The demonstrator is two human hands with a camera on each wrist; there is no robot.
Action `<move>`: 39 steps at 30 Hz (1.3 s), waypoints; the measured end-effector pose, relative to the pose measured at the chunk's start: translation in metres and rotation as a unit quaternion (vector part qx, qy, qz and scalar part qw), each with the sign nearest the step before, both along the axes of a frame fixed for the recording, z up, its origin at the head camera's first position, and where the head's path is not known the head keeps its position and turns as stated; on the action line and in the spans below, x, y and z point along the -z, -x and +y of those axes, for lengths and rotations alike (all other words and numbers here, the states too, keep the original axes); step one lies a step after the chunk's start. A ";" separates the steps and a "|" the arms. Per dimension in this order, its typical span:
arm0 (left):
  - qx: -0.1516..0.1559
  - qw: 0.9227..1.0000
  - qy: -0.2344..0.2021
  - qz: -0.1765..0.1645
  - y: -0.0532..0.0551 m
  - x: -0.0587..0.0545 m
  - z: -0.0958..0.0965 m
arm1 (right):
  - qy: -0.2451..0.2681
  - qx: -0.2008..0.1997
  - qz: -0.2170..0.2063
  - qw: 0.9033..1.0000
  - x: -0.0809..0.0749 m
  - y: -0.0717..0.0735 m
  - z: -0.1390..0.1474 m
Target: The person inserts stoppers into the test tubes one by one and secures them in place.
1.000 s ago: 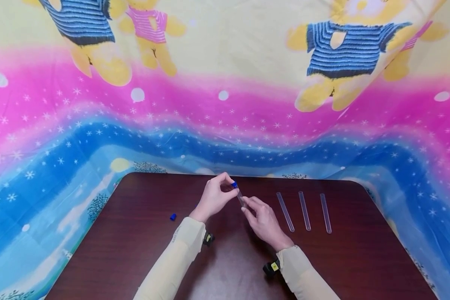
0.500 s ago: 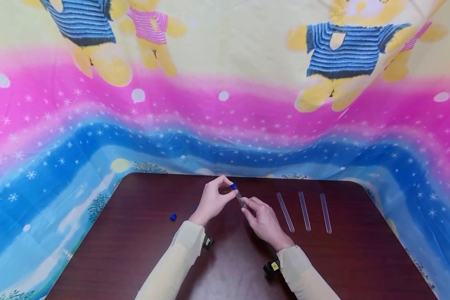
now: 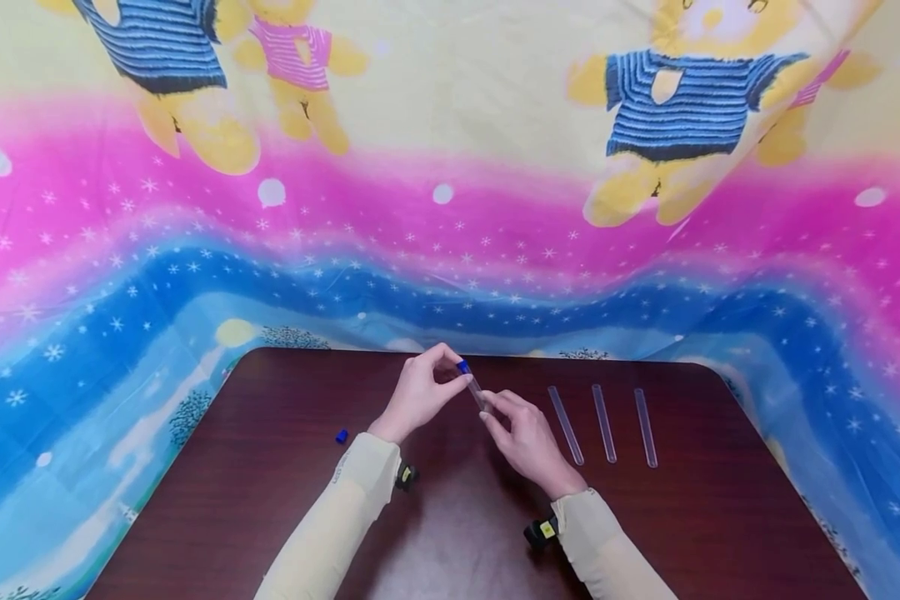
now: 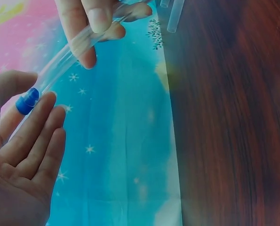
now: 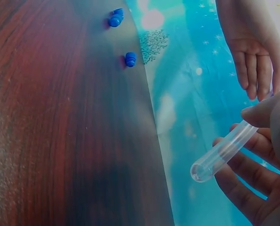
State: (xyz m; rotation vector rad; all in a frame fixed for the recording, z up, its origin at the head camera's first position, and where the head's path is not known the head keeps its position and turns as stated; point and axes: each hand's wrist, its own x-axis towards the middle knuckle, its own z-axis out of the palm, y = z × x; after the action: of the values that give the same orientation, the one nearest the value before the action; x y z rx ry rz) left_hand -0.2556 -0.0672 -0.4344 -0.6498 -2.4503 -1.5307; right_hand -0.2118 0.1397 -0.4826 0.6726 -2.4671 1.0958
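Note:
A clear test tube (image 3: pixel 475 392) is held tilted between the two hands above the table's far part. My left hand (image 3: pixel 417 393) pinches the blue cap (image 4: pixel 28 101) at the tube's upper end, between thumb and fingers. How deep the cap sits on the tube cannot be made out. My right hand (image 3: pixel 531 433) grips the tube lower down with thumb and fingers. Its rounded closed end (image 5: pixel 202 171) sticks out past them in the right wrist view. Spare blue caps lie on the table: one cap (image 3: pixel 342 436) left of my left hand, others hidden from the head view.
Three more clear tubes, with the middle tube (image 3: pixel 604 423) among them, lie side by side right of my right hand. In the right wrist view a loose cap (image 5: pixel 130 59) is near the edge of the dark wooden table (image 3: pixel 262 500). A printed cloth (image 3: pixel 442 242) hangs behind.
Both hands keep their hold on tube and cap with barely any movement. The head view has shifted slightly. A second cap that peeked out beside my left hand half a second ago is now hidden.

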 end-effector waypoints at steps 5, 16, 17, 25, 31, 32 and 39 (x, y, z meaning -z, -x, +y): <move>-0.007 1.000 0.004 0.019 0.001 -0.001 -0.001 | 0.002 0.006 0.002 1.000 -0.001 0.002 0.002; -0.037 0.998 0.004 0.042 0.001 -0.008 -0.014 | 0.020 0.033 -0.034 0.999 -0.001 0.005 0.014; -0.038 0.998 0.004 0.041 0.001 -0.008 -0.015 | 0.025 0.032 -0.039 0.998 -0.001 0.005 0.015; -0.044 0.998 0.009 0.044 0.002 -0.009 -0.024 | 0.031 0.039 -0.052 0.997 0.000 0.006 0.020; -0.045 0.998 0.013 0.042 0.002 -0.010 -0.032 | 0.019 0.060 -0.039 0.997 0.003 0.008 0.023; -0.046 0.998 0.014 0.043 0.002 -0.010 -0.033 | 0.018 0.062 -0.038 0.997 0.004 0.008 0.024; -0.051 0.998 0.013 0.042 0.002 -0.010 -0.044 | 0.024 0.066 -0.061 0.996 0.003 0.008 0.025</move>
State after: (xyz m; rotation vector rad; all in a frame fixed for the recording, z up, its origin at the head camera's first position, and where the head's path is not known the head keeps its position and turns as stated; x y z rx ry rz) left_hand -0.2579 -0.1111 -0.4241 -0.5727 -2.4064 -1.4065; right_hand -0.2203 0.1645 -0.4854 0.4336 -2.5358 1.1732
